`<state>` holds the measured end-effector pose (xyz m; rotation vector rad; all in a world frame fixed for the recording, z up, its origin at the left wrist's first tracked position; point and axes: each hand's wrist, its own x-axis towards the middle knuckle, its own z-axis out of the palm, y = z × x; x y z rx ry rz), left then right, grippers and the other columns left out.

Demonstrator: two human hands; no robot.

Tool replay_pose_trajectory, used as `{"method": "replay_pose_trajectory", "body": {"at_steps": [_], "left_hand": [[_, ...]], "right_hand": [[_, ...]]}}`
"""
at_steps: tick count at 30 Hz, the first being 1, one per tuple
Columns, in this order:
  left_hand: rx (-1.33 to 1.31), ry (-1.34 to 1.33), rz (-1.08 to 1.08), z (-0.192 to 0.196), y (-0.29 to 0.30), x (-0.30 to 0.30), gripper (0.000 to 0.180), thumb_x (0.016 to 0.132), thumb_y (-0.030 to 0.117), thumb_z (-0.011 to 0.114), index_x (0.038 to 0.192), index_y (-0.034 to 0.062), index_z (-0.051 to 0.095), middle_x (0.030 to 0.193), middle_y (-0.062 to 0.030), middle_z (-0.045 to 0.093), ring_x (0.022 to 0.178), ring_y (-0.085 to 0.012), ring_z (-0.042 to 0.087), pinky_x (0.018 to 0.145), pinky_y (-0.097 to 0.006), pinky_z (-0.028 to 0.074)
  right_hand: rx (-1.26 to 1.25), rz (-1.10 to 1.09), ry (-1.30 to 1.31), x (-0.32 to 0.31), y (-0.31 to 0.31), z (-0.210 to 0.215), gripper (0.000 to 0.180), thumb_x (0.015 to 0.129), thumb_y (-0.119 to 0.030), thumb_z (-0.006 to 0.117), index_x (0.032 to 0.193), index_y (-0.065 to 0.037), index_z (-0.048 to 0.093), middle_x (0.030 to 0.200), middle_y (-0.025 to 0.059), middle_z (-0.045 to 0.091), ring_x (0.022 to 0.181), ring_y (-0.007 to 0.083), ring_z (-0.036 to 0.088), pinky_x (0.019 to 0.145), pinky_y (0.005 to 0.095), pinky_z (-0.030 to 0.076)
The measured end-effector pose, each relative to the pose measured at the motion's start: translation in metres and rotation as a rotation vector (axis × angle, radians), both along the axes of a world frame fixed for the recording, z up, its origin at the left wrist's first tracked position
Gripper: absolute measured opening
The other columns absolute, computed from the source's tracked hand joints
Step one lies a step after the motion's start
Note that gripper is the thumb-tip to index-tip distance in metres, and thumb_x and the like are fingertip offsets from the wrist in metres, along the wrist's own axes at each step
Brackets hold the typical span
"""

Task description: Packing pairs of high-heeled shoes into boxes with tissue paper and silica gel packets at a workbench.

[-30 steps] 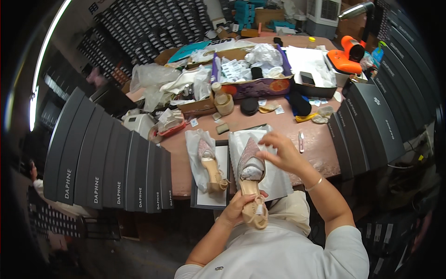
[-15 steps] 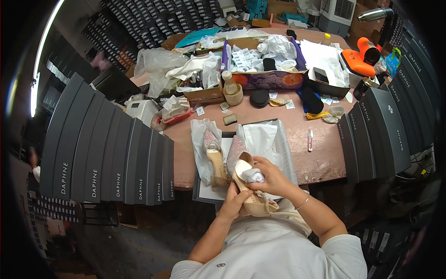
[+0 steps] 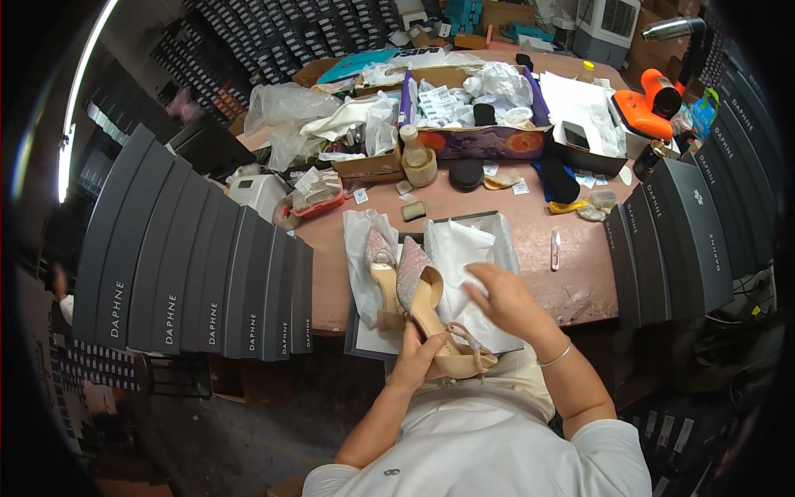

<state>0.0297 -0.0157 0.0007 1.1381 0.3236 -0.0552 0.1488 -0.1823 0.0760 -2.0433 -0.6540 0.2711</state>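
Observation:
My left hand [image 3: 411,358] is closed round the middle of a beige shoe [image 3: 428,319] with a pointed, glittery pink toe and an ankle strap. The shoe's toe points away from me and its inside is bare. My right hand [image 3: 507,305] hovers over the right side of an open shoe box [image 3: 507,240], fingers apart, with nothing visible in it. White tissue paper [image 3: 464,248] lines the box beneath it. The matching shoe [image 3: 382,273] lies on tissue at the box's left side.
Dark grey shoe boxes stand in rows at the left [image 3: 190,257] and right [image 3: 671,232]. Small snips [image 3: 555,250] lie right of the open box. Behind are a sponge block [image 3: 413,211], a bottle [image 3: 418,157], a purple carton [image 3: 480,142] of paper and an orange device [image 3: 642,114].
My right hand has moved from the shoe's opening to the right, over the tissue. The white crumpled wad has left the shoe. My left hand still holds the shoe.

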Motion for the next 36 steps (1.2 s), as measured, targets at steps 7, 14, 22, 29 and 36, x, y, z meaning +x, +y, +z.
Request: {"method": "replay_pose_trajectory", "body": {"at_steps": [7, 14, 22, 29, 36], "left_hand": [[0.308, -0.100, -0.151, -0.003, -0.034, -0.004, 0.063, 0.086, 0.010, 0.052, 0.141, -0.0014, 0.022, 0.134, -0.0158, 0.040, 0.121, -0.0207, 0.043, 0.102, -0.034, 0.036], [-0.614, -0.138, 0.028, 0.038, 0.032, 0.015, 0.066, 0.098, 0.046, 0.042, 0.149, 0.0117, 0.017, 0.140, -0.0131, 0.037, 0.122, -0.0237, 0.044, 0.103, -0.038, 0.038], [-0.155, 0.023, 0.219, 0.012, 0.029, 0.044, 0.049, 0.103, 0.027, 0.037, 0.148, 0.0168, 0.023, 0.124, -0.0118, 0.051, 0.111, -0.0225, 0.053, 0.097, -0.037, 0.043], [-0.233, -0.009, 0.207, -0.015, 0.029, 0.032, 0.048, 0.099, 0.022, 0.044, 0.143, 0.0064, 0.033, 0.123, -0.0141, 0.054, 0.110, -0.0250, 0.056, 0.096, -0.038, 0.046], [-0.129, -0.114, 0.135, 0.049, 0.032, 0.041, 0.050, 0.098, 0.016, 0.048, 0.144, 0.0029, 0.032, 0.128, -0.0127, 0.053, 0.113, -0.0190, 0.054, 0.097, -0.032, 0.044]], "right_hand": [[-0.098, 0.116, -0.116, -0.004, 0.062, -0.071, 0.064, 0.097, -0.048, 0.036, 0.101, 0.013, 0.055, 0.095, 0.0280, 0.052, 0.098, 0.0446, 0.048, 0.104, 0.0627, 0.020], [0.010, 0.268, -0.127, -0.050, 0.056, -0.050, 0.073, 0.094, -0.057, 0.036, 0.120, 0.010, 0.048, 0.113, 0.0292, 0.051, 0.115, 0.0424, 0.044, 0.105, 0.0625, 0.019], [-0.328, 0.462, -0.031, -0.035, 0.079, -0.038, 0.077, 0.092, -0.059, 0.039, 0.123, 0.010, 0.050, 0.115, 0.0301, 0.053, 0.108, 0.0392, 0.049, 0.089, 0.0475, 0.033], [-0.027, 0.366, -0.200, -0.060, 0.050, -0.051, 0.073, 0.092, -0.054, 0.043, 0.129, 0.008, 0.042, 0.124, 0.0308, 0.048, 0.117, 0.0419, 0.045, 0.100, 0.0607, 0.028], [0.354, 0.333, -0.069, -0.065, 0.053, -0.024, 0.065, 0.092, -0.040, 0.053, 0.131, 0.009, 0.036, 0.119, 0.0327, 0.044, 0.118, 0.0468, 0.040, 0.101, 0.0462, 0.033]]}}
